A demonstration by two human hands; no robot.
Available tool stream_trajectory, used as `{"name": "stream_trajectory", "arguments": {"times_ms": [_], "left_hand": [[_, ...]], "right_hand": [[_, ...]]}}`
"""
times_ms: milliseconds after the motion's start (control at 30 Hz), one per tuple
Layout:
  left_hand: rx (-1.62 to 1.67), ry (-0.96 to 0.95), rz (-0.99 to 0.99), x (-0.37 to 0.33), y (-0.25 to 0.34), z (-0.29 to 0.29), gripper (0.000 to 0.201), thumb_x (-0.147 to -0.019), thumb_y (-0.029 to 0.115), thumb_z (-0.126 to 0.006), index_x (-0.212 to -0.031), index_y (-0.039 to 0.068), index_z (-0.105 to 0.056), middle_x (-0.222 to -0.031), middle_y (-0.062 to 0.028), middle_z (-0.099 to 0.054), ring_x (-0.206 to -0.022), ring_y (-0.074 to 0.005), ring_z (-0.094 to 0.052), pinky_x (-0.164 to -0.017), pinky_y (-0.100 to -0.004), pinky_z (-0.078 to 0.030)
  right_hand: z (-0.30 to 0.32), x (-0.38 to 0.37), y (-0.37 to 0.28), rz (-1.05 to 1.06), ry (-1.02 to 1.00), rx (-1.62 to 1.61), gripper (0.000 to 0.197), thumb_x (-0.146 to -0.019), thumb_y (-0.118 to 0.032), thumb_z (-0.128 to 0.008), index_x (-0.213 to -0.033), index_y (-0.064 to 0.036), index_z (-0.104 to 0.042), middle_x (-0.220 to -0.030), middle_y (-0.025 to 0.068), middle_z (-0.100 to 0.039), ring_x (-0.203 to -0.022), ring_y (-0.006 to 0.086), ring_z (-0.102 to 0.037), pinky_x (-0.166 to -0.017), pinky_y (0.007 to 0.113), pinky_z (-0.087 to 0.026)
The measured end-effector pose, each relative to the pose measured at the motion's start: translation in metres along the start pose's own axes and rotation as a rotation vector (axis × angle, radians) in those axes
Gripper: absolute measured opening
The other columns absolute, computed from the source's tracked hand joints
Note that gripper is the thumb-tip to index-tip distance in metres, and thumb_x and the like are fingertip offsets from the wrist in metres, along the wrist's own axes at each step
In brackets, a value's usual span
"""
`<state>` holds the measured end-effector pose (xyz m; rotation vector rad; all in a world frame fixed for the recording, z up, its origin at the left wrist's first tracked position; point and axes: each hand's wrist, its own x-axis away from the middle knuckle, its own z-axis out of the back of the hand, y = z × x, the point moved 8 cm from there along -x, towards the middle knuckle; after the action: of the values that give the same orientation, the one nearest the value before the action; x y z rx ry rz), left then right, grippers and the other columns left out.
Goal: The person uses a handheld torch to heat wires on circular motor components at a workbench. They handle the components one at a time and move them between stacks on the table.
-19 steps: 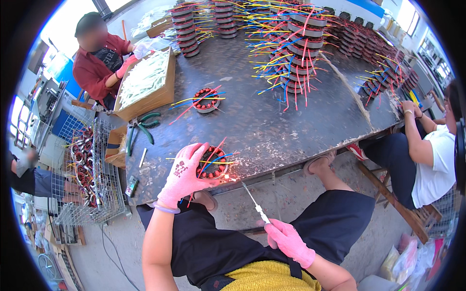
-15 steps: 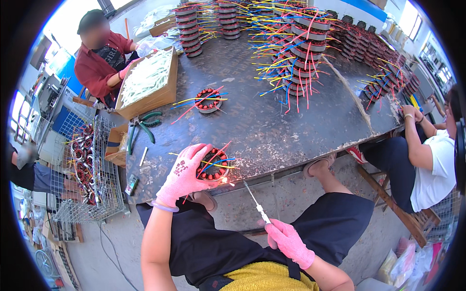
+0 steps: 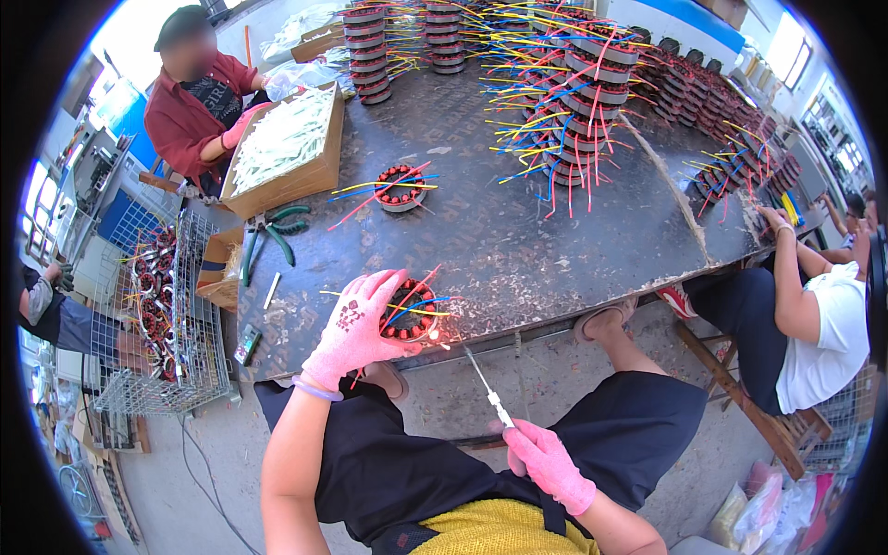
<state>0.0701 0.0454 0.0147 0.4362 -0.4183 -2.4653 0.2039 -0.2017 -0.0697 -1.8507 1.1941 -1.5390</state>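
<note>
My left hand (image 3: 359, 319), in a pink glove, grips a ring-shaped motor stator (image 3: 403, 305) with red windings and red, yellow and blue leads at the table's front edge. At the stator's lower right rim sits a small orange-white glow (image 3: 437, 339). My right hand (image 3: 548, 464), also pink-gloved, is closed round a slim tool (image 3: 494, 400) with a white handle and a long thin metal shaft. Its tip points up toward the glow, a little apart from the stator. A second stator (image 3: 400, 189) lies on the table beyond my left hand.
Green-handled pliers (image 3: 276, 242), a white stick (image 3: 272, 290) and a box of white strips (image 3: 289, 148) are on the left. Stacked stators (image 3: 583, 111) stand at the back. A wire basket (image 3: 166, 324) holds more stators. Co-workers sit at far left and right (image 3: 800, 314).
The view has shifted slightly. My left hand still holds the stator and the right hand the tool; the glow at the rim looks smaller.
</note>
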Motion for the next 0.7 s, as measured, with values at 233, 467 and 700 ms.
{"name": "stream_trajectory", "arguments": {"times_ms": [233, 467, 700], "left_hand": [[0.287, -0.035, 0.15, 0.002, -0.014, 0.004, 0.099, -0.055, 0.034, -0.089, -0.136, 0.0, -0.044, -0.127, -0.0161, -0.051, -0.124, -0.0323, -0.048, -0.106, -0.0408, -0.037], [0.744, 0.047, 0.138, 0.006, -0.016, 0.02, 0.103, -0.06, 0.042, -0.087, -0.139, -0.004, -0.039, -0.129, -0.0125, -0.047, -0.125, -0.0259, -0.047, -0.108, -0.0372, -0.034], [0.702, 0.005, 0.108, 0.01, -0.002, 0.035, 0.094, -0.061, 0.036, -0.086, -0.137, 0.0, -0.043, -0.126, -0.0144, -0.048, -0.124, -0.0297, -0.045, -0.107, -0.0375, -0.034]], "right_hand": [[0.003, 0.002, -0.019, 0.039, 0.026, -0.001, 0.037, -0.1, -0.028, -0.049, -0.125, -0.0015, -0.058, -0.061, -0.0056, -0.046, -0.054, 0.0045, -0.041, -0.051, 0.021, -0.032], [0.026, 0.013, -0.044, 0.12, 0.193, 0.061, 0.038, -0.101, -0.026, -0.044, -0.121, 0.003, -0.058, -0.054, -0.0046, -0.045, -0.044, 0.0038, -0.034, -0.042, 0.02, -0.025], [0.033, 0.019, -0.059, 0.171, 0.268, 0.077, 0.039, -0.101, -0.025, -0.045, -0.117, 0.0083, -0.057, -0.054, -0.0038, -0.044, -0.043, 0.0035, -0.034, -0.041, 0.02, -0.024]]}}
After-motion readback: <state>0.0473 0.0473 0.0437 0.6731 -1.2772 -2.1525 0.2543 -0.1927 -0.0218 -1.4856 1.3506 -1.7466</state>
